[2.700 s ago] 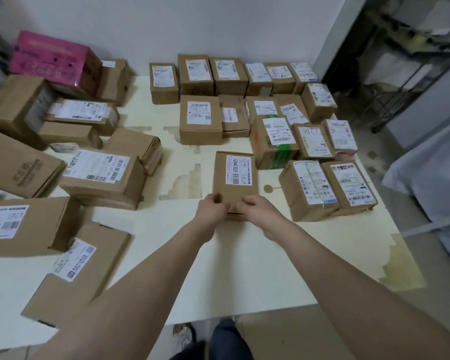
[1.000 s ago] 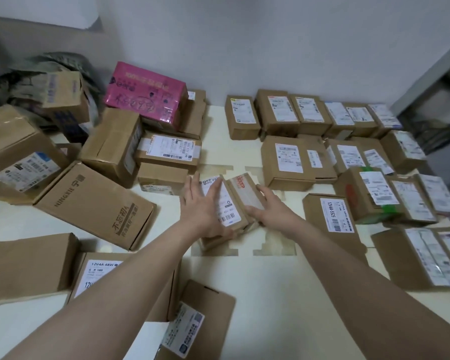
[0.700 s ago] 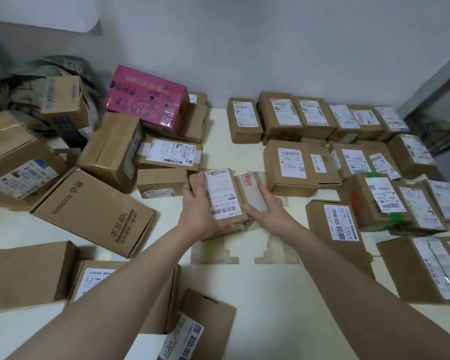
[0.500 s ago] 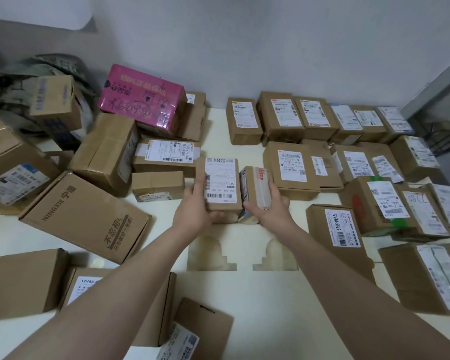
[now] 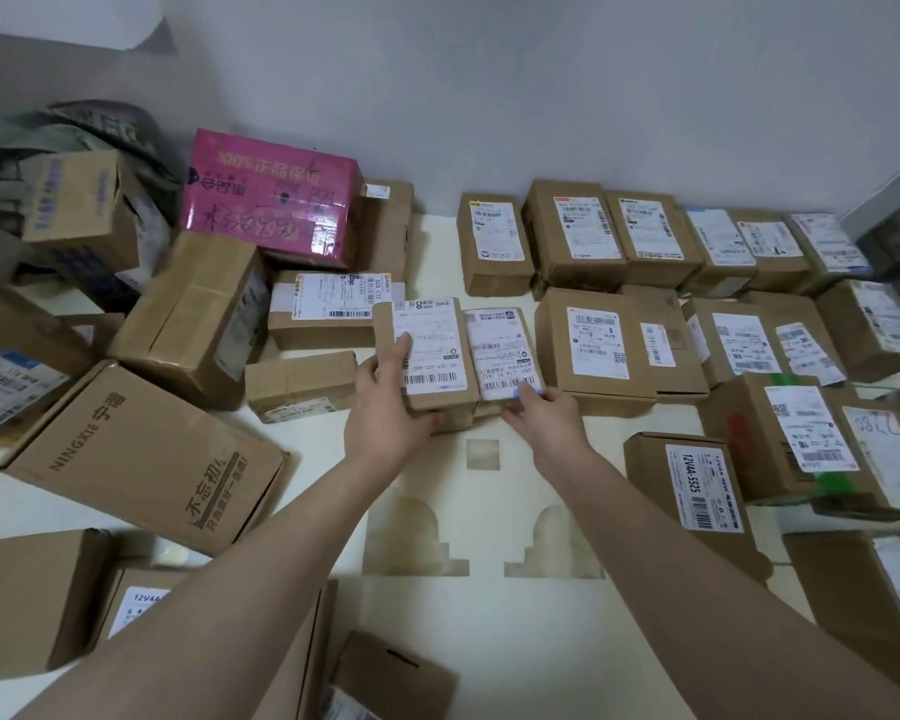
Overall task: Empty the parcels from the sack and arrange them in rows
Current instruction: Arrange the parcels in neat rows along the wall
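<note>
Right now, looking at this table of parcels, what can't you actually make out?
All in the head view:
- Label print on the two small parcels, left hand's and right hand's: blurred, too small to read.
- The sack: mostly hidden behind a tilted carton.
- Bottom-edge parcel: cut off by the frame and the left forearm.
- Box under the pink box: mostly covered by it.

Both bare arms outstretched, left hand [image 5: 393, 407] and right hand [image 5: 546, 415] each in grip.
</note>
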`<state>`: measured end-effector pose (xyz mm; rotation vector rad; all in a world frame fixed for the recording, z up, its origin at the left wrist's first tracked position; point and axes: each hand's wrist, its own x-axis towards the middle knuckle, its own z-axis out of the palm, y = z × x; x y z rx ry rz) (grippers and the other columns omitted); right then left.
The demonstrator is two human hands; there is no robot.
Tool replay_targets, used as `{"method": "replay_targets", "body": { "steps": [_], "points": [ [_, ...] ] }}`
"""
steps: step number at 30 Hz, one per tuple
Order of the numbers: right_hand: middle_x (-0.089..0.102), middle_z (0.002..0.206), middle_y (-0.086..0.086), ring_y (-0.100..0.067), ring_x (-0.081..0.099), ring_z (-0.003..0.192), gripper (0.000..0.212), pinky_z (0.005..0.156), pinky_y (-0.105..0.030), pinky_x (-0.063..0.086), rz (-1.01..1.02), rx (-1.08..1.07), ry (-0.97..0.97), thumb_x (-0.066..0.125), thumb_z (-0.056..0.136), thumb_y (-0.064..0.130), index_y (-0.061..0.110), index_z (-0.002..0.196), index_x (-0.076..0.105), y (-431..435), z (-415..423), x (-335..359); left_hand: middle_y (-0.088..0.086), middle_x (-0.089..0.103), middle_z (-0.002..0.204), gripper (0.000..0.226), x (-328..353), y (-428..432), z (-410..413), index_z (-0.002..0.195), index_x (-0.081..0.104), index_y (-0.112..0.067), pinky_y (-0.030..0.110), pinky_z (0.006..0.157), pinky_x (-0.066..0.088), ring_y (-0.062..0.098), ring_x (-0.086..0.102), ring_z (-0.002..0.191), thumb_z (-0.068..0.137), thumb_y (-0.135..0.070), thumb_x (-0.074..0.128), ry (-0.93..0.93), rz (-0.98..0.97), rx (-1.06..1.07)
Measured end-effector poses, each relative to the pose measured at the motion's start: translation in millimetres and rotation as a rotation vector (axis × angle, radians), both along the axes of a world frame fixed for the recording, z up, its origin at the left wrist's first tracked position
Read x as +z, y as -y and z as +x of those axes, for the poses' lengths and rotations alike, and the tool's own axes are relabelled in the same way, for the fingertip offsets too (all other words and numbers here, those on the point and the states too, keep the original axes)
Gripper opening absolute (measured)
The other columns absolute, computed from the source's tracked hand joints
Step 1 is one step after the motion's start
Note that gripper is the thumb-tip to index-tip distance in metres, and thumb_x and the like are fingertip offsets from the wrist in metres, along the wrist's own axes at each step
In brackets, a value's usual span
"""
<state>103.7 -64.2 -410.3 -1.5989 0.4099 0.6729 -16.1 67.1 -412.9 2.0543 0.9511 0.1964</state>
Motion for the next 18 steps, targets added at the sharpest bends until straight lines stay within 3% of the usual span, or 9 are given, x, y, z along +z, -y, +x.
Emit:
{"method": "replay_targets", "body": {
  "steps": [4, 6, 8, 10, 12, 14, 18],
  "points": [
    [0.063, 0.11, -0.01, -0.027, 0.067, 0.084, 0.023, 0.074, -0.031, 0.059, 0.031, 0.054, -0.135, 0.058, 0.095, 0.004, 0.004, 0.118, 0.058, -9.5, -3.3, 4.9, 0.006, 0.03, 0.152, 0.104, -0.6, -8.7, 3.6, 0.152, 0.024, -0.038, 0.031, 0.114, 0.03, 0.021, 0.032, 0.14, 0.069, -0.036, 0.086, 0.058, -0.07, -0.08],
    [0.059, 0.096, -0.005, -0.021, 0.062, 0.069, 0.02, 0.061, -0.034, 0.058, -0.099, 0.159, -0.175, 0.054, 0.099, 0.015, 0.01, 0.117, 0.057, -13.7, -4.2, 6.0, 0.005, 0.022, 0.156, 0.107, 2.6, -12.2, 2.6, 0.153, 0.021, -0.038, 0.033, 0.118, 0.021, 0.022, 0.019, 0.146, 0.067, -0.045, 0.086, 0.045, -0.065, -0.114],
    [0.057, 0.085, -0.002, -0.018, 0.053, 0.061, 0.022, 0.05, -0.03, 0.05, -0.227, 0.128, -0.123, 0.049, 0.099, 0.025, 0.014, 0.116, 0.057, -19.8, -1.2, 8.1, 0.003, 0.013, 0.157, 0.11, 7.9, -15.3, 2.5, 0.154, 0.019, -0.037, 0.028, 0.114, 0.015, 0.021, 0.008, 0.147, 0.067, -0.05, 0.084, 0.062, -0.063, -0.116],
    [0.061, 0.089, -0.005, -0.022, 0.052, 0.066, 0.028, 0.056, -0.033, 0.051, -0.398, 0.112, 0.024, 0.047, 0.098, 0.033, 0.013, 0.111, 0.06, -25.6, 2.5, 11.1, 0.003, 0.013, 0.156, 0.104, 11.9, -22.2, 3.5, 0.154, 0.02, -0.033, 0.025, 0.111, 0.014, 0.021, 0.008, 0.146, 0.071, -0.051, 0.08, 0.098, -0.022, -0.097],
    [0.057, 0.079, -0.005, -0.026, 0.052, 0.072, 0.034, 0.062, -0.033, 0.046, -0.558, 0.137, 0.223, 0.041, 0.1, 0.036, 0.011, 0.085, 0.057, -31.0, -0.1, 17.1, 0.003, 0.02, 0.154, 0.092, 14.8, -32.7, 4.4, 0.154, 0.025, -0.029, 0.027, 0.112, 0.018, 0.021, 0.015, 0.144, 0.079, -0.05, 0.074, 0.126, 0.022, -0.074],
    [0.045, 0.064, 0.0, -0.023, 0.046, 0.068, 0.043, 0.058, -0.03, 0.036, -0.552, 0.123, 0.439, 0.039, 0.101, 0.036, 0.015, 0.064, 0.041, -40.7, -10.2, 28.4, 0.004, 0.024, 0.152, 0.081, 19.0, -44.2, 4.3, 0.152, 0.03, -0.026, 0.03, 0.113, 0.022, 0.022, 0.02, 0.141, 0.085, -0.047, 0.069, 0.147, 0.048, -0.064],
    [0.047, 0.062, 0.001, -0.018, 0.044, 0.06, 0.042, 0.06, -0.035, 0.038, -0.375, 0.164, 0.677, 0.046, 0.1, 0.036, 0.017, 0.063, 0.038, -84.2, -25.2, 54.4, 0.008, 0.023, 0.151, 0.077, 32.8, -79.3, -3.5, 0.152, 0.031, -0.023, 0.035, 0.116, 0.02, 0.026, 0.018, 0.141, 0.087, -0.04, 0.068, 0.147, 0.099, -0.058]
  ]
}}
